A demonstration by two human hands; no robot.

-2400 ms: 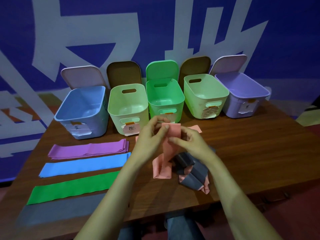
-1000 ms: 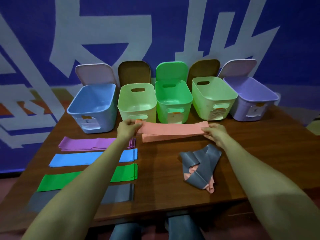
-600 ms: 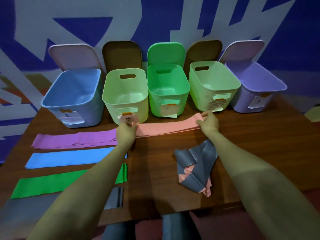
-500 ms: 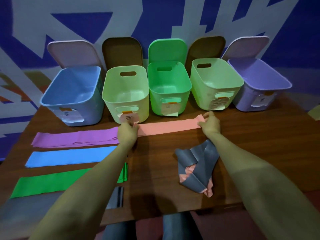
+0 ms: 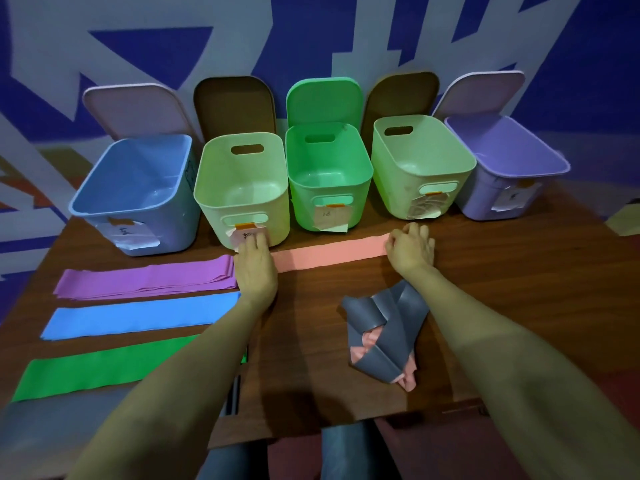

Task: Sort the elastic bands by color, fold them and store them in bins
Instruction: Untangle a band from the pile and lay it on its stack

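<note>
— What are the two grips doing?

— The right grip [image 5: 410, 249] is pinching the right end of the pink band [image 5: 329, 252], its fingers curling over the edge. The left grip [image 5: 256, 263] is lying palm-down on the other end. Whether it is clasping the band or only pressing it, I cannot tell.

— And where is that band lying?

— It is stretching flat on the tabletop [image 5: 519, 271] between the two grips, just in front of a row of bins.

— Which bins are standing beyond the grips?

— The pale green bin [image 5: 207, 206] is standing right beyond the left grip. The green bin [image 5: 301, 202] is standing beyond the middle of the band, and a second pale green bin [image 5: 391, 195] beyond the right grip. The blue bin [image 5: 173, 230] is sitting further left of the left grip, and the purple bin [image 5: 478, 199] further right of the right grip.

— Any other bands?

— Just left of the left grip, purple bands [image 5: 145, 282] are lying stacked. Nearer the person, a blue band [image 5: 138, 315] and a green band [image 5: 97, 372] are lying parallel to them. On the near side of the right grip, a grey and pink tangle [image 5: 381, 334] is sitting heaped, apart from the pink band.
</note>
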